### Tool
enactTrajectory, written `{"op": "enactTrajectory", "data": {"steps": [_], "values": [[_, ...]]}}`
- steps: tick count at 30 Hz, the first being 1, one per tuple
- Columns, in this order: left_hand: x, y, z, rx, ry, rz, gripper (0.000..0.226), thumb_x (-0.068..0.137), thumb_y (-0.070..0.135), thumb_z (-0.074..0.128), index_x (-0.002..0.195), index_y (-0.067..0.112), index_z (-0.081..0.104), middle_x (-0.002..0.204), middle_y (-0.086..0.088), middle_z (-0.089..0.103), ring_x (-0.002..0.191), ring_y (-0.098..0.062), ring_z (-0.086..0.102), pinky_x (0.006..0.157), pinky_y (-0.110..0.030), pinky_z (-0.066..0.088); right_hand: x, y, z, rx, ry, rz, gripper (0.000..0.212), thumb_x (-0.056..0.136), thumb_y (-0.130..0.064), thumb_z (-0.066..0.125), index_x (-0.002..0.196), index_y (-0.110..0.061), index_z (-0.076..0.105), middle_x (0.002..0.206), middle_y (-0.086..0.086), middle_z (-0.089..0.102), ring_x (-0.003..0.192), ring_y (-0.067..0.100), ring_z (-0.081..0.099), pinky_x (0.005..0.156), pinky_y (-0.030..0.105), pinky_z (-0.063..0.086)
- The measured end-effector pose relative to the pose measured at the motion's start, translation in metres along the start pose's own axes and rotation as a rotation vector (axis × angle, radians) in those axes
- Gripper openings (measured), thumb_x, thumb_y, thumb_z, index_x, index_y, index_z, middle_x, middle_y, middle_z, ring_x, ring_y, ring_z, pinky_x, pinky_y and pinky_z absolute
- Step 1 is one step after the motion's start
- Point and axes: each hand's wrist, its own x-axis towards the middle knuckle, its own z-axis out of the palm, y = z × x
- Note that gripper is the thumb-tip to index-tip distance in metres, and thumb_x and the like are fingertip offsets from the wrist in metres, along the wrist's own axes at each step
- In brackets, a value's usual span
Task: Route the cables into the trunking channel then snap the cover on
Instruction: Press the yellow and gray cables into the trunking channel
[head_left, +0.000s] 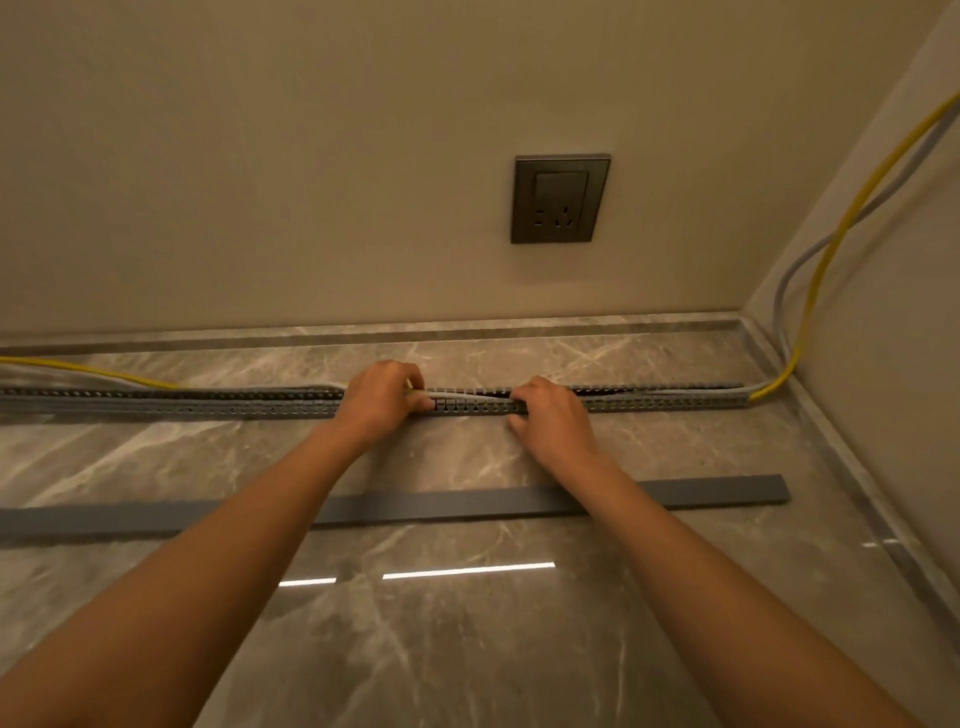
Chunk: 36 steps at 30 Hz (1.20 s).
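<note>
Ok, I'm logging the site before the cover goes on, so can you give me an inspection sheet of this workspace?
Surface: glossy marble floor, bare apart from the job's things.
Job's things: slotted grey channel lies along the wall; flat grey cover lies loose on the floor, nearer the person, not fitted.
Clutter: nothing seen.
Hands: left hand and right hand both press at the channel's middle; grip hidden.
Cables: yellow cable and grey cable run down the right wall into the channel's end; yellow leaves again at left.
Surroundings: beige wall with dark socket, nothing plugged in.
</note>
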Motion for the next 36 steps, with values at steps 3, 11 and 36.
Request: {"op": "enactTrajectory", "data": {"steps": [3,11,36], "values": [[0.0,-0.008,-0.003,0.009,0.005,0.048,0.03,0.083,0.025,0.066,0.105,0.005,0.063,0.111,-0.017,0.06,0.102,-0.031,0.054,0.086,-0.038,0.044,0.002,-0.005,0.002,-0.02,0.028,0.036,0.024,0.09,-0.016,0.054,0.11,-0.005,0.064,0.109,0.014,0.062,0.099,0.031,0.06,0.084,0.037,0.049],[-0.001,-0.01,0.003,-0.078,0.138,0.053,0.019,0.087,0.019,0.061,0.09,0.0,0.06,0.1,-0.017,0.058,0.086,-0.023,0.047,0.078,-0.033,0.04,0.01,-0.013,0.002,-0.089,0.039,0.08,0.019,0.091,-0.009,0.052,0.102,-0.002,0.066,0.107,0.016,0.064,0.097,0.032,0.06,0.079,0.037,0.049],[0.001,-0.014,-0.002,0.489,0.039,0.181,0.019,0.09,-0.004,0.047,0.109,-0.001,0.048,0.112,-0.021,0.058,0.1,-0.036,0.056,0.083,-0.04,0.045,0.005,-0.019,0.005,-0.154,0.022,0.04,0.023,0.093,0.0,0.045,0.108,0.005,0.06,0.121,0.022,0.053,0.111,0.035,0.049,0.09,0.041,0.044]]}}
